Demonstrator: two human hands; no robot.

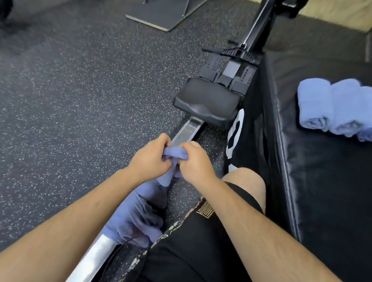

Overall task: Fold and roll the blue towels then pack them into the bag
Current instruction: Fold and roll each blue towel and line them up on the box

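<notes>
A loose blue towel (136, 212) hangs crumpled below my hands, draped over the metal rail near my thigh. My left hand (150, 158) and my right hand (195, 161) are close together, each gripping the towel's top edge with curled fingers. Three rolled blue towels (341, 107) lie side by side on the black padded box (323, 183) at the right. No bag is in view.
A rowing machine runs from bottom centre to top right, with its metal rail (188, 131) and black seat (207, 102). Speckled rubber floor (73, 100) fills the left. A grey base plate (167, 14) with thin legs stands at the back. My knee (246, 182) is beside the box.
</notes>
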